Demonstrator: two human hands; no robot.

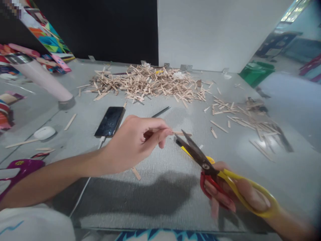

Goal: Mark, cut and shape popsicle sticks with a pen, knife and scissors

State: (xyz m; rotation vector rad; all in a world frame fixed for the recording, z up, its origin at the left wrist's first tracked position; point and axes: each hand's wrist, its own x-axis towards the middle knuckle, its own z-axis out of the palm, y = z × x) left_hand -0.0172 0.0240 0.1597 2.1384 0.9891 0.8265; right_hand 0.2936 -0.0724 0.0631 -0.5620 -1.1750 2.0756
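Observation:
My left hand (135,140) is closed in a pinch, thumb against fingers, on a thin wooden craft stick (185,133) that juts out to the right. My right hand (225,190) grips scissors (204,164) with one yellow and one red handle loop. The scissor blades are parted, their tips close by the stick; whether they touch it I cannot tell. Partly hidden under the scissors lies a yellow and black tool (186,151), perhaps a utility knife. Below my left hand a short piece of wooden stick (136,173) rests on the grey table (155,197).
A big heap of cut stick pieces (155,83) lies at the back, with more scattered pieces (225,110) to the right. A phone (110,121) with a white cable, a pen (161,111), a white mouse (44,133) and a pale tumbler (46,78) are leftward. Behind stands a black-and-white panel (200,33).

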